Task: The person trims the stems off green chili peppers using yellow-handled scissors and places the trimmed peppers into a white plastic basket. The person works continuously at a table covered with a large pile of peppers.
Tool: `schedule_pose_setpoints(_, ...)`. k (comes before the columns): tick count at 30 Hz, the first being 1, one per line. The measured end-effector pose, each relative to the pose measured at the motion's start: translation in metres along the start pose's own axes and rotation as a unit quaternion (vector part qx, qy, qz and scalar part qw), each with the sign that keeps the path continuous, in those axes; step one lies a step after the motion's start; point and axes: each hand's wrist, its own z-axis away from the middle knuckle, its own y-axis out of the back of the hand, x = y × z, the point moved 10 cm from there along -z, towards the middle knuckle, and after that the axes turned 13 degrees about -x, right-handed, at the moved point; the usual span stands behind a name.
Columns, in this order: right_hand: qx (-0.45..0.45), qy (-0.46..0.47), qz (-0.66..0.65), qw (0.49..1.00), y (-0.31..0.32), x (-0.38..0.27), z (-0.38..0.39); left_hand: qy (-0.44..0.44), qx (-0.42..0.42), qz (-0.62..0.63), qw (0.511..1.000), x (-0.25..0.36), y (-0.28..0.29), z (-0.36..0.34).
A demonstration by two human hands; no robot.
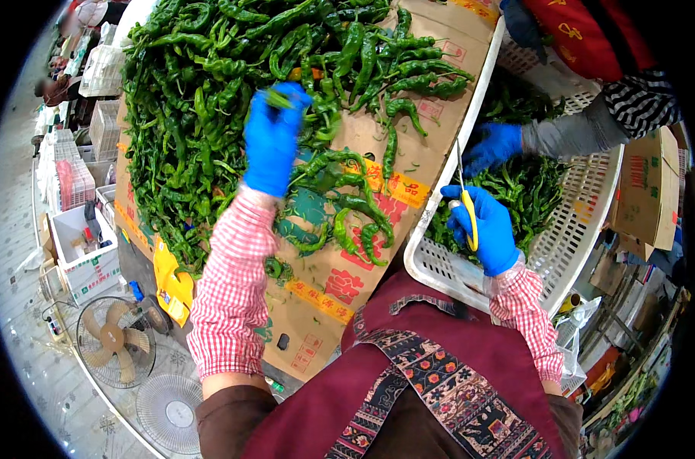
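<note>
My left hand (275,141), in a blue glove, is over the near edge of a big heap of long green peppers (187,115). Its fingers are closed on a green pepper (282,99), blurred by motion. In my blue-gloved right hand (487,233) is a pair of scissors with yellow handles (470,220), its blades pointing away from me. That hand is above the near end of a white plastic basket (584,237) holding more green peppers (531,180). Some loose peppers (363,210) lie on the flattened cardboard (409,145) between my hands.
A co-worker's blue-gloved hand (494,147) reaches into the basket from the right. Two fans (116,336) stand on the floor at lower left, near a white box (87,252). A yellow packet (172,281) lies by the heap. At far right stands a cardboard box (647,187).
</note>
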Motion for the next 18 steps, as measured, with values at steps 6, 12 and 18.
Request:
schedule_pose_setpoints(6,-0.021,0.016,0.004,1.0,-0.017,-0.023,-0.007,-0.019,-0.128,-0.579,0.805,0.001,0.002,-0.071)
schedule_pose_setpoints(12,0.001,-0.005,-0.006,1.0,-0.011,-0.009,-0.006,-0.025,-0.174,-0.724,0.667,-0.059,-0.033,-0.087)
schedule_pose_setpoints(18,-0.011,-0.024,0.006,1.0,-0.01,0.002,-0.003,0.038,-0.133,-0.764,0.63,-0.059,-0.022,-0.069)
